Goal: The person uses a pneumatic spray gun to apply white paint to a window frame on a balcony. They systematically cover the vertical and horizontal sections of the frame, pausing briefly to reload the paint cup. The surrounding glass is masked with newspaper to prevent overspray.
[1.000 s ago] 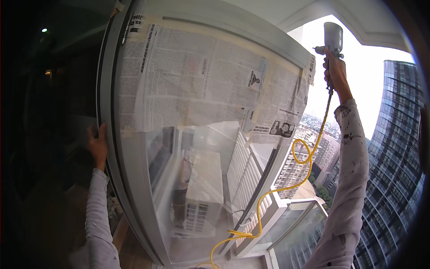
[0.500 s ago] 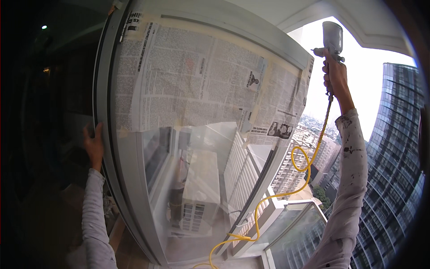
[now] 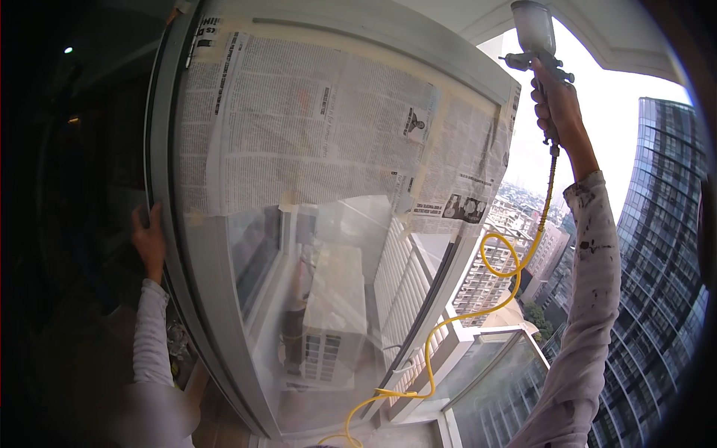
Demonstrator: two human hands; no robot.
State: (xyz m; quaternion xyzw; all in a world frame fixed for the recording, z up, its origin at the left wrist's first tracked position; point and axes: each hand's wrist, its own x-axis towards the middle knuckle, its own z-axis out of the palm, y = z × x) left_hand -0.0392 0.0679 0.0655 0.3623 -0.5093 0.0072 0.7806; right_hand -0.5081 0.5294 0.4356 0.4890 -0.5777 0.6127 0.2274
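High on the right, my right hand point(image 3: 556, 104) is closed around the handle of a spray gun point(image 3: 541, 63). A grey cup sits on top of the gun, and its nozzle points left toward the top of a grey framed glass door point(image 3: 166, 224). From the gun's base a yellow air hose point(image 3: 502, 302) hangs down in a loop. Newspaper sheets point(image 3: 314, 127), taped on, cover the upper pane. Low on the left, my left hand point(image 3: 149, 243) rests against the door's outer edge, its visible fingers stretched upward and apart; some fingers are hidden.
Through the lower glass an air-conditioner unit point(image 3: 332, 306) stands beside white louvres point(image 3: 403, 276). A glass balcony railing point(image 3: 493, 381) is at the lower right, with tall buildings point(image 3: 657, 246) beyond. The ceiling point(image 3: 612, 37) lies close above the gun. The left side is dark.
My right hand has raised the spray gun and shifted it slightly left. The door sits a little further left in view, and my left hand stays against its edge.
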